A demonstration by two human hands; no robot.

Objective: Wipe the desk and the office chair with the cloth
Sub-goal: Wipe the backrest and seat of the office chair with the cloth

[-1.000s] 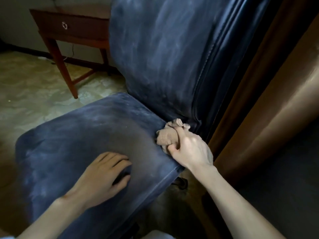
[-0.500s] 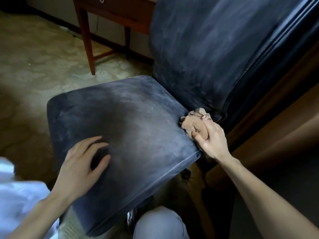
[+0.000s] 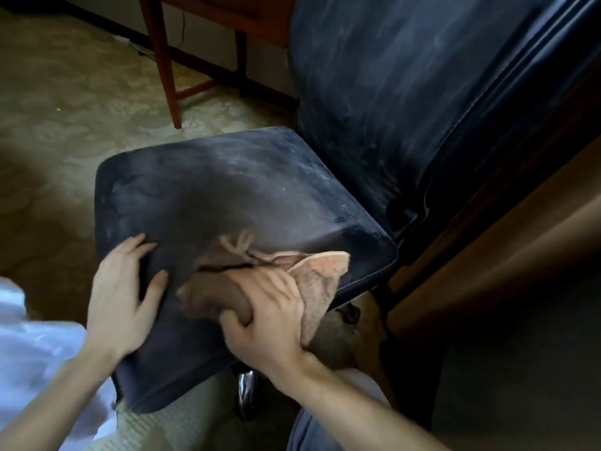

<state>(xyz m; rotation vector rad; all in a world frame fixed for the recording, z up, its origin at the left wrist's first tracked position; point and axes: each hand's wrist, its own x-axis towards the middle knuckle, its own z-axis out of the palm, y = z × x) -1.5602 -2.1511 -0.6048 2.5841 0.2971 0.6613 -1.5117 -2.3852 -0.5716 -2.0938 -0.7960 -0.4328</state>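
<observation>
Both hands are on the chair seat (image 3: 244, 177): right hand (image 3: 270, 320) bunches the cloth (image 3: 318, 281) in curled fingers at the near edge, left hand (image 3: 120, 297) lies flat, fingers spread, just beside. Dusty part's ahead, toward the backrest (image 3: 390, 76).

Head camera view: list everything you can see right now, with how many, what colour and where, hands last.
office chair: one, dusty dark blue, centre, backrest rising at upper right.
cloth: one, tan, bunched on the seat's near edge.
desk: one, reddish-brown wood, behind the chair at top; mostly legs show.
chair post: one, shiny metal, under the seat.
floor: one, pale yellowish with a pattern, left.
brown surface: one, right of the chair; cannot tell what it is.
white garment: one, lower left.
left hand: one, flat on the seat's near left part.
right hand: one, gripping the cloth.
</observation>
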